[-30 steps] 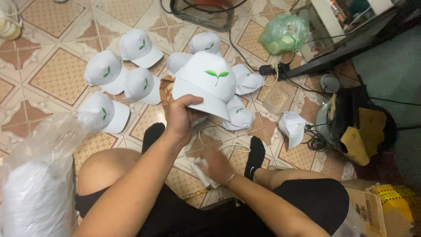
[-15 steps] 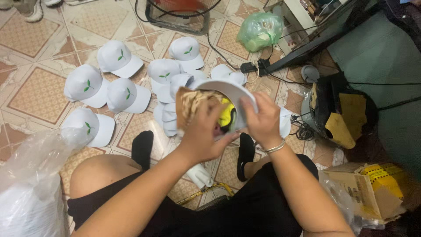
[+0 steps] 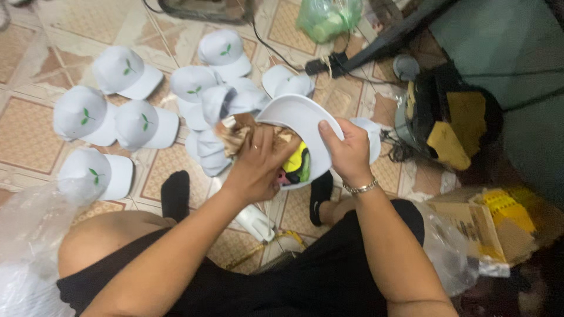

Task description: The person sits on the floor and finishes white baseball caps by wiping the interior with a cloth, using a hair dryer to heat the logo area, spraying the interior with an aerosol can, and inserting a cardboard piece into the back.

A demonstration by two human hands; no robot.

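Observation:
I sit on a tiled floor with a white cap (image 3: 302, 120) turned upside down in front of me. My right hand (image 3: 348, 151) grips its brim and rim. My left hand (image 3: 258, 164) presses crumpled brown paper (image 3: 235, 134) into the cap's crown, next to a yellow-green tag (image 3: 298, 163) inside. Several white caps with a green leaf mark (image 3: 126, 70) lie on the floor beyond my hands.
A clear plastic bag (image 3: 29, 235) lies at my left knee. A green plastic bag (image 3: 329, 17) and a black cable lie at the top. A dark bag with yellow cloth (image 3: 452, 126) and a cardboard box (image 3: 482, 226) are on the right.
The cap was upright in my left hand; it is now flipped over, my right hand came up to hold it, and my left hand pushes paper inside.

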